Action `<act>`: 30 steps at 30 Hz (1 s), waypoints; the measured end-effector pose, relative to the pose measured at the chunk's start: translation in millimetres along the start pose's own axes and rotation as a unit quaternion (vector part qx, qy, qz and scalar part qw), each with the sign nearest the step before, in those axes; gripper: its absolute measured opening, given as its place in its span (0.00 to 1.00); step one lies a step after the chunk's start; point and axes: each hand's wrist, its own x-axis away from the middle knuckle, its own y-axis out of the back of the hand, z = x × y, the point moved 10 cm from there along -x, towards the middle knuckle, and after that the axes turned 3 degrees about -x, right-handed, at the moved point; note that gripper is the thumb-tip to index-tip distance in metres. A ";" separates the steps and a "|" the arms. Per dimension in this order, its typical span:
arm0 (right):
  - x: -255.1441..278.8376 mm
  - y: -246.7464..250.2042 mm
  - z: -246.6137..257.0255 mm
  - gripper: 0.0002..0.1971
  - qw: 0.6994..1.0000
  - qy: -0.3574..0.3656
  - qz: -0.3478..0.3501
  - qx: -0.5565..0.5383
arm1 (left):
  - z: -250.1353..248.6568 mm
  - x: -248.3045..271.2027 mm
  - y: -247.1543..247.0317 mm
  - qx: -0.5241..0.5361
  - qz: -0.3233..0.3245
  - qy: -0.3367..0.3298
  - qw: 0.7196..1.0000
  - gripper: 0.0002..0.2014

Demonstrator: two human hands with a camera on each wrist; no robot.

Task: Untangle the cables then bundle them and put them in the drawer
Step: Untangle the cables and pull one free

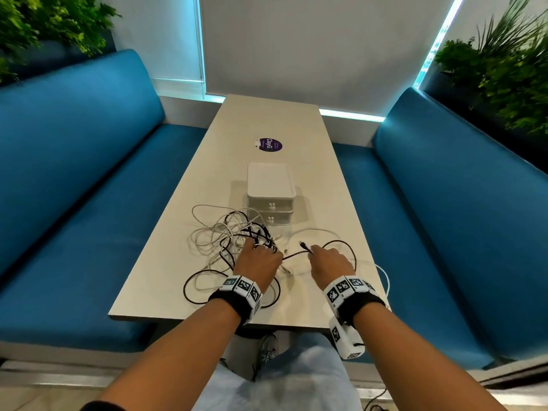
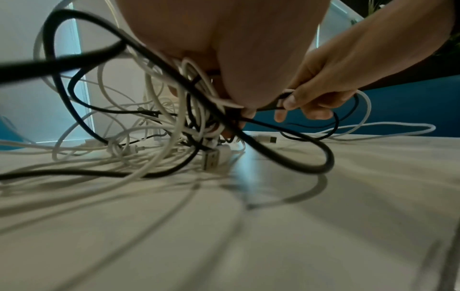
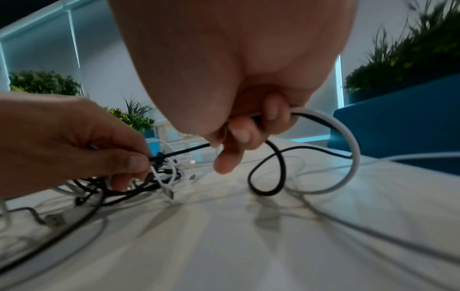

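Note:
A tangle of black and white cables [image 1: 228, 238] lies on the pale table [image 1: 267, 120], just in front of a white two-drawer unit [image 1: 270, 185] whose drawers are both shut. My left hand [image 1: 258, 250] pinches the knot of cables [image 3: 159, 171] at the tangle's right edge. My right hand [image 1: 312, 251] grips a black cable [image 1: 296, 255] that runs taut across to my left hand, with its plug end sticking out past the fingers. In the right wrist view my right fingers [image 3: 239, 135] also curl over a white cable [image 3: 348, 141]. A white USB plug [image 2: 211, 160] rests on the table under the knot.
Blue benches [image 1: 74, 173] [image 1: 459, 203] flank the table on both sides. A purple sticker [image 1: 269, 144] lies beyond the drawer unit. Cable loops [image 1: 201, 280] reach near the table's front edge. Plants [image 1: 504, 69] stand behind the benches.

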 end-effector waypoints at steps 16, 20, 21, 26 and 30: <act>5.4 -24.5 46.2 0.11 0.983 0.090 0.059 -0.147 | -0.2 2.7 4.5 0.008 -0.016 -0.026 0.999 0.10; 7.5 -18.0 39.0 0.13 0.992 0.084 0.046 -0.086 | 9.2 0.3 -3.4 -0.009 0.001 -0.003 1.000 0.09; 7.2 -15.9 35.4 0.13 0.993 0.080 0.044 -0.074 | 12.3 -0.1 -4.4 -0.012 0.004 0.004 1.000 0.09; 1.8 -7.4 13.0 0.14 0.996 0.044 0.066 -0.046 | 10.4 1.1 -5.4 -0.004 0.001 0.006 1.000 0.10; -0.1 -8.8 -2.1 0.11 0.992 0.022 0.095 -0.076 | 6.2 3.0 -3.1 0.035 -0.019 0.011 0.999 0.18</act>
